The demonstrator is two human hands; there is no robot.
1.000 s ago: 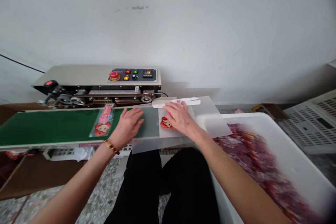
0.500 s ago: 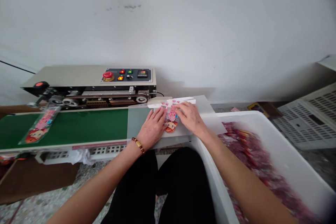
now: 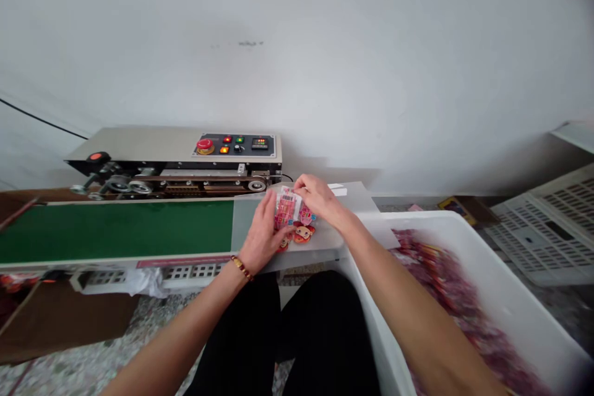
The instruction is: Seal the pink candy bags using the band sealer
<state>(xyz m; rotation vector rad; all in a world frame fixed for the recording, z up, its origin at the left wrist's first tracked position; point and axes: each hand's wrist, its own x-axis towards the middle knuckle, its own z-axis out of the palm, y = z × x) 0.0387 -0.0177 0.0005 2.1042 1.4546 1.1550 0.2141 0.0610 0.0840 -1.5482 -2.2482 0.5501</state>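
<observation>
Two clear packets with pink print and a cartoon face lie between my hands at the feeding end of the sealing machine (image 3: 185,154). My left hand (image 3: 260,235) is closed on the left packet (image 3: 286,209), its thumb across the front and its fingers along the left edge. The right packet (image 3: 305,232) rests partly behind it on the white sheet (image 3: 357,204). My right hand (image 3: 320,198) pinches at the top of the packets; its fingertips overlap both, so I cannot tell which one they grip.
A green conveyor belt (image 3: 139,229) runs left below the machine. At my right stands a white foam box (image 3: 445,218) holding a heap of similar packets (image 3: 445,278). A white plastic crate (image 3: 552,223) is beyond it. An open cardboard box (image 3: 69,322) sits at lower left.
My left hand has turned from lying flat to gripping the left packet, which is now raised and tilted. My right fingers have moved to the packets' top. The packet on the belt has gone from view.
</observation>
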